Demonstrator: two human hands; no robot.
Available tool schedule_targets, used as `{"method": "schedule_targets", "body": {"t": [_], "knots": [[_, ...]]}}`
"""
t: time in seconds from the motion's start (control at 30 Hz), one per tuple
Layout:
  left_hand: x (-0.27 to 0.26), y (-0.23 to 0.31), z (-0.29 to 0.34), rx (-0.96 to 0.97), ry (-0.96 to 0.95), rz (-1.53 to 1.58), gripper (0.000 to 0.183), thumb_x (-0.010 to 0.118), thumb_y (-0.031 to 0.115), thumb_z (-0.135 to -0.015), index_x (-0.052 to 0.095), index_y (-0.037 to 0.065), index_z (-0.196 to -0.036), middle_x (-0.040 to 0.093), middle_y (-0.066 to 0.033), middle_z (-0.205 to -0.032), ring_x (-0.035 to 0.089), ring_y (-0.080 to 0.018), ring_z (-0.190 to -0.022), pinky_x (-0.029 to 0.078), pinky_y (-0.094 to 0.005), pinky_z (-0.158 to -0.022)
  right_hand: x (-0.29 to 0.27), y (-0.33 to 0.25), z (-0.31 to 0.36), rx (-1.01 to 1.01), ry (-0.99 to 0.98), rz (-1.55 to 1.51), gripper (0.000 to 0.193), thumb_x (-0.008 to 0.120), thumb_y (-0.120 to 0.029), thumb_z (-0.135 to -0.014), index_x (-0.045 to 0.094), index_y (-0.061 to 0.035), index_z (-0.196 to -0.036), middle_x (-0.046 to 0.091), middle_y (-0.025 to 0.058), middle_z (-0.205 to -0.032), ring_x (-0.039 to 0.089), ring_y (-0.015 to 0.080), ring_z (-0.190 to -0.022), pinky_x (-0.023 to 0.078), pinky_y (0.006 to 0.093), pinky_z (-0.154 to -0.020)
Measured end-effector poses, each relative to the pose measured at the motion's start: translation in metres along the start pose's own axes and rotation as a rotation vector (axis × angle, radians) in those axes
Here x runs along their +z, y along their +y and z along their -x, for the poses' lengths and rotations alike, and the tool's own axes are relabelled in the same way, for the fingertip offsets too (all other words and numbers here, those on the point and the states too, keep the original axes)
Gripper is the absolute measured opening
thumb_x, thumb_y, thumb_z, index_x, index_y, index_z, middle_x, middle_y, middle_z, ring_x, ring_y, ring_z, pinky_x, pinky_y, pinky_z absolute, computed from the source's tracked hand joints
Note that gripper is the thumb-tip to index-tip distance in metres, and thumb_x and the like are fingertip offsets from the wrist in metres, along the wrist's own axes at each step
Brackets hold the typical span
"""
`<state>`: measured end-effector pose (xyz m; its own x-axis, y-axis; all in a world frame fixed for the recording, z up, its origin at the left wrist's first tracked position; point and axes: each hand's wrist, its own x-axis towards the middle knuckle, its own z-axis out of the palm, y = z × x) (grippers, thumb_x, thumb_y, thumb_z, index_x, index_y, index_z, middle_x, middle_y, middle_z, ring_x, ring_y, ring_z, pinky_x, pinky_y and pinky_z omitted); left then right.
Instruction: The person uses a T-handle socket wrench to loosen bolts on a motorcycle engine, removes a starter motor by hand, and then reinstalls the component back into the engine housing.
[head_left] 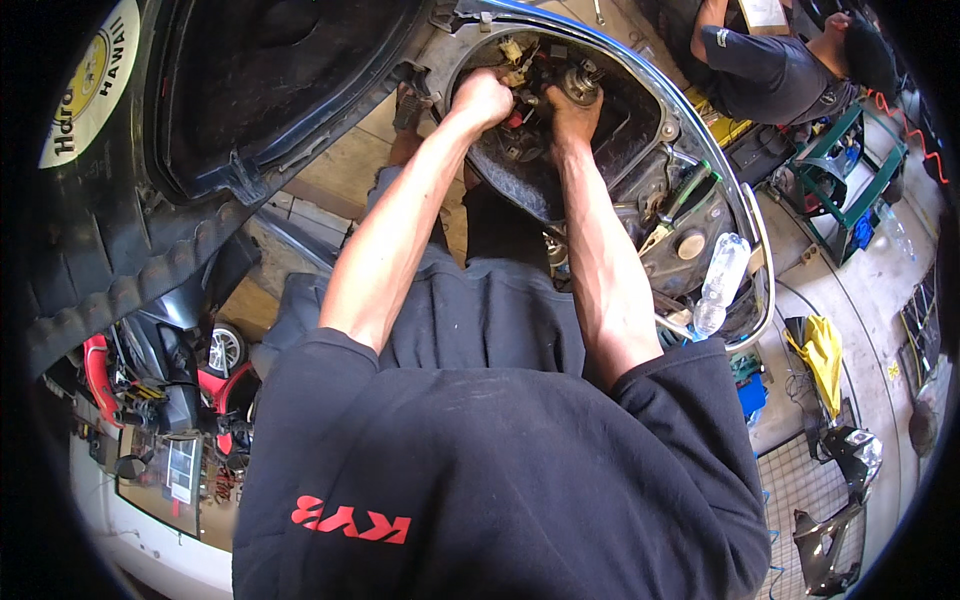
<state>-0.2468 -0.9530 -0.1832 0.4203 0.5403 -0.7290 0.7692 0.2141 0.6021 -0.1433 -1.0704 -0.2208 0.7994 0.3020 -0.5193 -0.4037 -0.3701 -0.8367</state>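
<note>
Both my arms reach into a dark, oval opening (525, 185) in a vehicle's bodywork, which looks like a scooter's. My left hand (484, 98) is closed at its left side, close to pale wire connectors (513, 50) and a small red part. What its fingers grip is hidden. On the right, my right hand (576, 118) is wrapped around a round, dull metal part (581, 84); its exact kind does not show. Pliers with green handles (692, 190) lie on the bodywork right of the opening. Nearer to me a clear plastic bottle (722, 285) rests there too.
The raised seat (290, 80) with its dark underside stands at the left. At the upper right a co-worker in a dark shirt (775, 80) holds a pale sheet. A green metal frame (835, 170), a yellow cloth-like item (822, 360) and black panels lie to the right. Red-and-black vehicles are lower left.
</note>
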Motion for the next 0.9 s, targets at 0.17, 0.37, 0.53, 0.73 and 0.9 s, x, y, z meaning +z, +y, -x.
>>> {"method": "schedule_targets", "body": {"t": [0.17, 0.37, 0.53, 0.73, 0.9], "knots": [[0.004, -0.004, -0.010, -0.328, -0.043, 0.643, 0.029, 0.042, 0.003, -0.083, 0.064, -0.005, -0.102, 0.065, -0.0119, -0.097, 0.062, -0.0221, -0.091, 0.051, -0.0339, -0.080, 0.001, -0.002, 0.002, 0.025, 0.035, -0.044, 0.066, 0.075, 0.000, -0.066, 0.042, -0.0017, -0.124, 0.059, 0.0077, -0.108, 0.058, 0.0192, -0.096, 0.047, 0.0309, -0.087], [0.014, -0.010, -0.010, -0.329, 0.079, 0.931, 0.014, 0.055, 0.002, -0.085, 0.066, -0.001, -0.094, 0.066, -0.0110, -0.090, 0.063, -0.0209, -0.078, 0.052, -0.0336, -0.070, 0.001, 0.000, 0.002, 0.023, 0.044, -0.095, 0.065, 0.077, -0.002, -0.066, 0.044, -0.0020, -0.122, 0.060, 0.0075, -0.106, 0.058, 0.0191, -0.095, 0.048, 0.0315, -0.086], [0.017, -0.017, -0.007, -0.407, 0.048, 0.828, 0.014, 0.059, 0.005, -0.085, 0.065, -0.002, -0.095, 0.065, -0.0116, -0.089, 0.063, -0.0230, -0.076, 0.053, -0.0377, -0.071, 0.002, -0.017, 0.008, 0.047, 0.035, -0.041, 0.066, 0.077, -0.004, -0.065, 0.045, -0.0014, -0.122, 0.060, 0.0084, -0.108, 0.058, 0.0190, -0.096, 0.048, 0.0318, -0.086], [0.012, -0.002, 0.002, -0.604, -0.270, 1.048, 0.024, 0.053, 0.017, -0.094, 0.060, 0.004, -0.113, 0.063, -0.0216, -0.108, 0.061, -0.0406, -0.101, 0.051, -0.0488, -0.093, -0.007, 0.011, -0.009, 0.035, 0.023, -0.029, 0.072, 0.079, -0.005, -0.063, 0.041, 0.0002, -0.125, 0.059, 0.0107, -0.110, 0.058, 0.0216, -0.099, 0.044, 0.0324, -0.092], [0.024, -0.064, -0.041, -0.429, -0.288, 0.575, 0.015, 0.057, 0.013, -0.076, 0.063, 0.002, -0.082, 0.063, -0.0172, -0.084, 0.064, -0.0279, -0.079, 0.052, -0.0386, -0.069, -0.001, -0.005, 0.001, 0.007, 0.015, 0.016, 0.072, 0.079, -0.006, -0.063, 0.041, 0.0009, -0.124, 0.059, 0.0110, -0.109, 0.057, 0.0218, -0.099, 0.044, 0.0326, -0.092]]}}
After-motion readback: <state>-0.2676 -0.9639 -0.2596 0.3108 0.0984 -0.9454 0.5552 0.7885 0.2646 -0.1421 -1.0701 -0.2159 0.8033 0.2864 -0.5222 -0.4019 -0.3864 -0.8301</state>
